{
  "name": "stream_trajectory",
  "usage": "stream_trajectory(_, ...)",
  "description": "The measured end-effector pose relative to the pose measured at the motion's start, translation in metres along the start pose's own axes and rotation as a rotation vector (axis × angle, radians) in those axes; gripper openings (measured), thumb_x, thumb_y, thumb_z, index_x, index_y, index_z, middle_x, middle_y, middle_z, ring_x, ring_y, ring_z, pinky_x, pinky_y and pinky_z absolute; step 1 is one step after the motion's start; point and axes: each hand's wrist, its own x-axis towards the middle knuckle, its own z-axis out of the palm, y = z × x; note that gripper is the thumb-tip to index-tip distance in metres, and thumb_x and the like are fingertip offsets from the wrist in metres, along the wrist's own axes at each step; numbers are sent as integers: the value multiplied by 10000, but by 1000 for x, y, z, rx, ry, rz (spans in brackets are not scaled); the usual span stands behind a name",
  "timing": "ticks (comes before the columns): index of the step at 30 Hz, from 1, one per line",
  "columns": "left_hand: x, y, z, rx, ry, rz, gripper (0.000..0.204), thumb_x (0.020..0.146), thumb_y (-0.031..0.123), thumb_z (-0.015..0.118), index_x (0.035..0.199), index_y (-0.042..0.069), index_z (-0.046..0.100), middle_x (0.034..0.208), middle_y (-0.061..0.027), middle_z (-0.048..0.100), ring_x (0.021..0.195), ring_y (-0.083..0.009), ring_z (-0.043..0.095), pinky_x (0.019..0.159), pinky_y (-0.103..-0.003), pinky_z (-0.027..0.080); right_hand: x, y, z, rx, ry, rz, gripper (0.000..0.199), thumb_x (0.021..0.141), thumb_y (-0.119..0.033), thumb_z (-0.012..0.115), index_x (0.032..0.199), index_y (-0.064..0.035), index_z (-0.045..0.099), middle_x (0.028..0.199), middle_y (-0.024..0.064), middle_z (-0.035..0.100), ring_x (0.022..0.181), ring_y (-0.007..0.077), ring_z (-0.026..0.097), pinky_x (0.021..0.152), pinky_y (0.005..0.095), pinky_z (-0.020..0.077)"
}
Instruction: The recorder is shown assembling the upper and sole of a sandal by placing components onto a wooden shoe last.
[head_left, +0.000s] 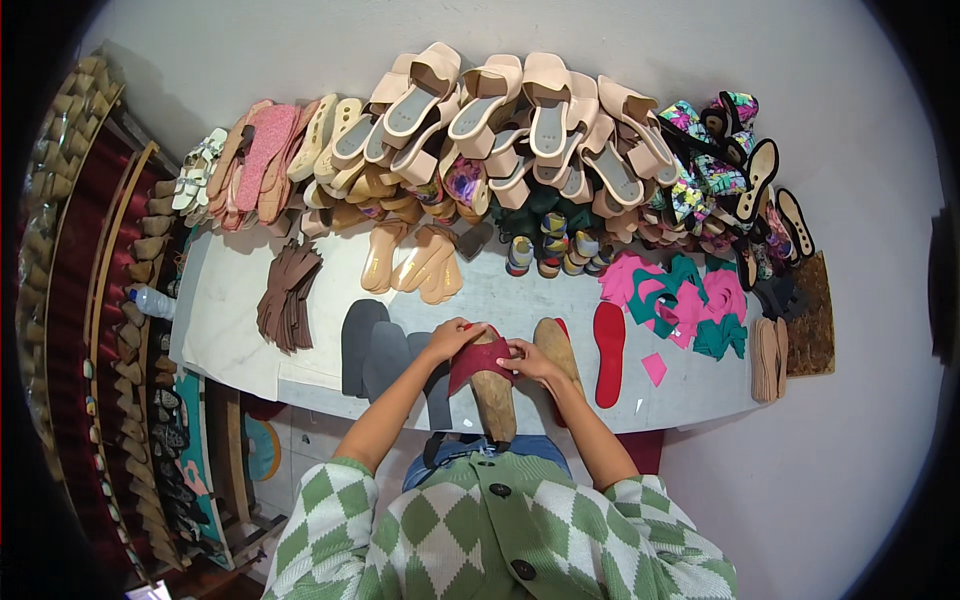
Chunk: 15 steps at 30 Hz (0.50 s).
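Note:
At the table's near edge, a worn wooden shoe last (494, 405) points toward me with a dark red upper strap (474, 364) draped across it. My left hand (454, 338) pinches the strap's far left side by the toe of the last. On the strap's right side, the fingers of my right hand (530, 360) are closed on its edge. A second wooden last (556, 348), with red showing along its side, lies just beyond my right hand. Farther right is a flat red insole (609, 355). Grey sole pieces (389, 358) lie left of my left forearm.
Beige heeled sandals (480, 110) are piled along the wall. Brown strap pieces (289, 298) and tan insoles (428, 262) lie nearer. Pink and green scraps (680, 303) sit at right, beside tan soles (768, 358) and a brown board (810, 315). Racks of lasts (135, 400) stand left.

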Motion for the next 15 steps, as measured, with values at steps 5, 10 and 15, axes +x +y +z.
stream_trajectory(5,8,-18,21,-118,135,36,575,662,525,677,903,5,631,824,-122,644,735,-193,614,680,-294,472,1,-1,5,16,61,15,516,716,-150,733,1150,-22,485,968,57,588,847,135,560,653,268,486)
stream_trajectory(10,18,-17,31,-225,107,45,545,655,505,699,883,14,629,818,-121,643,738,-182,613,673,-283,469,8,21,-7,30,87,-54,511,706,-140,740,1134,-17,488,932,47,593,808,133,570,637,277,491)
stream_trajectory(15,23,-31,22,-253,-59,172,447,715,374,713,947,18,575,817,-71,621,753,-139,580,678,-261,465,-4,0,4,22,115,-2,512,697,-134,748,1122,-11,491,914,48,597,779,131,576,610,284,496)
